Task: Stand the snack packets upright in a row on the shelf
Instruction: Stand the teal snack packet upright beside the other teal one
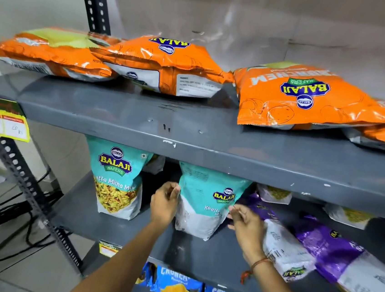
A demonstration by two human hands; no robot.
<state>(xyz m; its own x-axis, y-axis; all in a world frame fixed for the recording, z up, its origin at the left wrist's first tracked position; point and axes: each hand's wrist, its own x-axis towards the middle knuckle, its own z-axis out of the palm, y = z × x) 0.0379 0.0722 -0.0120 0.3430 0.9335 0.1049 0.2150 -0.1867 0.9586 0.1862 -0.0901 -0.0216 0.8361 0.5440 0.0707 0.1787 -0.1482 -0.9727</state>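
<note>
On the middle shelf (112, 218) of a grey metal rack, a teal packet (204, 201) stands with its long axis upright but leaning a little to the left, its printed front turned to the viewer's right; its top edge is hidden behind the shelf above. The left hand (164, 202) pinches its left edge and the right hand (247, 225) grips its right edge, fingers closed on the foil. Another teal packet (118, 178) stands upright to the left, purple packets (328, 245) lie flat on the right, partly cut off, and the held packet's lettering is creased and only part readable.
</note>
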